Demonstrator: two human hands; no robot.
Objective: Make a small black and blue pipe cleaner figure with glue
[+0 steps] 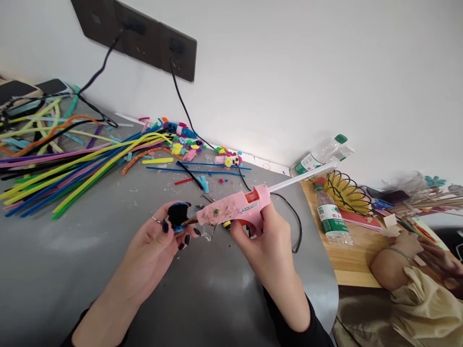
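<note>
My right hand (269, 241) is wrapped round the handle of a pink glue gun (231, 208), which points left. A long clear glue stick (304, 176) juts from its back end. Between the fingers of my left hand (159, 241) is a small fuzzy black piece with a blue edge (178, 215). The gun's nozzle meets or nearly meets this piece; I cannot tell if they touch. A bit of clear plastic or glue hangs under the front of the gun.
Many coloured pipe cleaners (97, 164) lie on the grey table (90, 270) at left, with small fuzzy figures (229, 160) by the wall. Black cords run to a socket panel (144, 41). On a wooden table at right are bottles (333, 217), a wire basket (347, 193) and another person's hands (407, 246).
</note>
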